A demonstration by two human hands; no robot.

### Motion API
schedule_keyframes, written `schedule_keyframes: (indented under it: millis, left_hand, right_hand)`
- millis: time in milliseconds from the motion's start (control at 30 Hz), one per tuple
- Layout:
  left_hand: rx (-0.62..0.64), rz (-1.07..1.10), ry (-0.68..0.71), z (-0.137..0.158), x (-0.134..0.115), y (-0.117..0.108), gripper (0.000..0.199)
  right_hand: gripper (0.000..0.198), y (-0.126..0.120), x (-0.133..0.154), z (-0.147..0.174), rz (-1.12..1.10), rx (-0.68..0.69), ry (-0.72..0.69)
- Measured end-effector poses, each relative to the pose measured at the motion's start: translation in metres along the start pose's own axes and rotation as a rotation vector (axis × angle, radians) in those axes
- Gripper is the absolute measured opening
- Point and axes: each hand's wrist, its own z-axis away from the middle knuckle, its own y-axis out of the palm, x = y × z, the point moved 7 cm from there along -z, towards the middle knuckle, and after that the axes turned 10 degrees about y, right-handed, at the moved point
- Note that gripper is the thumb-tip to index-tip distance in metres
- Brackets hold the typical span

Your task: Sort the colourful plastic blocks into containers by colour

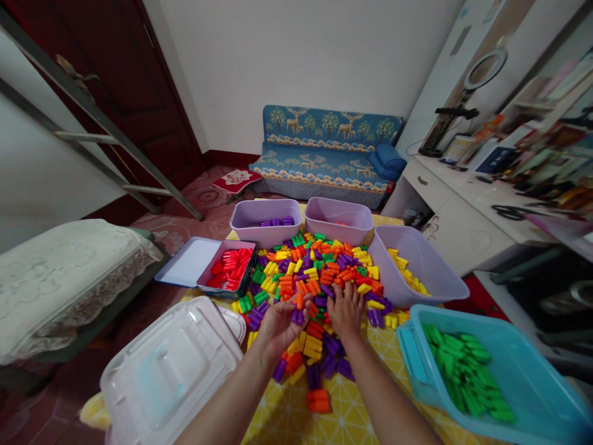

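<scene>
A mixed heap of plastic building blocks (290, 284) in purple, orange, yellow, green and red covers the middle of the table. Over its near left part, my left hand (280, 324) is turned partly palm up. Its fingers are curled around a few blocks, with purple (298, 317) and orange (299, 300) ones showing at the fingertips. My right hand (346, 309) lies palm down on the heap's right side, fingers spread among orange and purple blocks. Whatever is under that palm is hidden.
Purple blocks lie in one lilac bin (241, 232), a few orange in another (340, 232), yellow in a third (451, 290). A turquoise bin (532, 364) holds green blocks; a hinged tin (185, 262) holds red ones. Stacked lids (171, 371) stand at left.
</scene>
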Motion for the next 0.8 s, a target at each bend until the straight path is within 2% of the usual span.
schedule_keyframes:
  millis: [133, 200, 367, 500, 633, 800]
  left_hand:
    - [-0.074, -0.024, 0.027, -0.0028, -0.0061, -0.0038, 0.03]
    - [-0.058, -0.046, 0.041, -0.0034, -0.0086, -0.0042, 0.023]
    - [0.014, -0.135, 0.088, -0.0028, -0.0091, -0.0057, 0.029]
    - [0.016, -0.167, 0.14, -0.0025, -0.0081, -0.0057, 0.02]
    - [-0.007, -0.152, 0.088, -0.0022, -0.0067, -0.0044, 0.009]
    - [-0.012, -0.174, 0.066, -0.0035, -0.0095, -0.0078, 0.012]
  right_hand:
    - [0.045, 0.0022, -0.0005, -0.0004, 0.011, 0.007, 0.006]
    - [0.045, 0.0033, -0.0004, -0.0008, 0.017, 0.018, 0.007]
    - [0.045, 0.0034, -0.0005, -0.0011, 0.019, 0.028, 0.01]
    - [0.046, 0.0036, -0.001, -0.0014, 0.014, 0.027, 0.023]
    - [0.046, 0.0032, -0.0005, -0.0012, 0.009, 0.013, 0.018]
    - [0.045, 0.0011, 0.0002, -0.0001, 0.013, -0.005, 0.004]
